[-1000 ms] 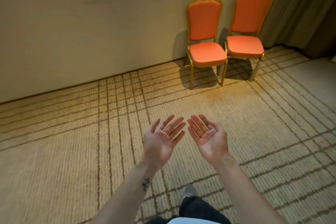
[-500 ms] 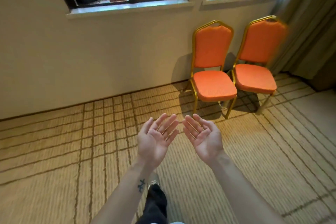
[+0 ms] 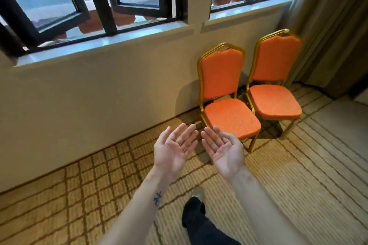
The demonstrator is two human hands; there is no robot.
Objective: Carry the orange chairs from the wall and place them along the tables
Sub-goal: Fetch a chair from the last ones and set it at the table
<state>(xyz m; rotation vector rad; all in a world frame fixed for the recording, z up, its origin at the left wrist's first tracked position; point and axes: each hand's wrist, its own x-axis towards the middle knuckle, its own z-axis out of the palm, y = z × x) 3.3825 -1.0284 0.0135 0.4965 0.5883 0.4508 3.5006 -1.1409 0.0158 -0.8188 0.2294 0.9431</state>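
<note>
Approach | I am closing on the nearer orange padded gold-framed chair (image 3: 232, 118) | left hand (image 3: 173, 152), right hand (image 3: 225, 152) staying spread, empty, short of it.

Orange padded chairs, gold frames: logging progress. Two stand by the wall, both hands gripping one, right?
Not gripping: the head view shows left hand and right hand open, palms up, empty. The nearer orange padded chair and farther orange chair stand by the wall.
</note>
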